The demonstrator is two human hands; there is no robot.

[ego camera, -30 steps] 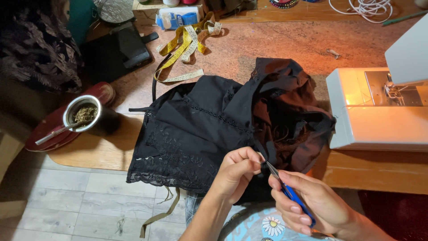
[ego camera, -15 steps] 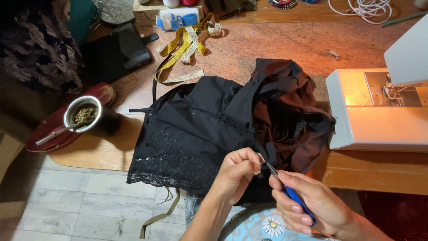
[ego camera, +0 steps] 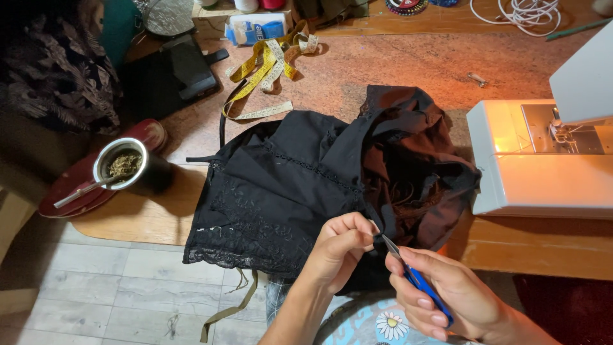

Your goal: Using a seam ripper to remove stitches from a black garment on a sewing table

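Pinching a fold of a black lace-trimmed garment (ego camera: 287,191), the left hand (ego camera: 338,246) has its fingers closed tight on the cloth near the table's front edge. The garment lies spread across the middle of the wooden table (ego camera: 396,70), its hem hanging over at 6 o'clock. The right hand (ego camera: 447,297), at 4 o'clock from the left, is wrapped around a blue-handled seam ripper (ego camera: 415,278) whose metal tip touches the pinched fabric. At 3 o'clock sits a white sewing machine (ego camera: 543,166). At 11 o'clock lies a yellow measuring tape (ego camera: 265,64). At 9 o'clock stands a cup of herbs (ego camera: 124,167).
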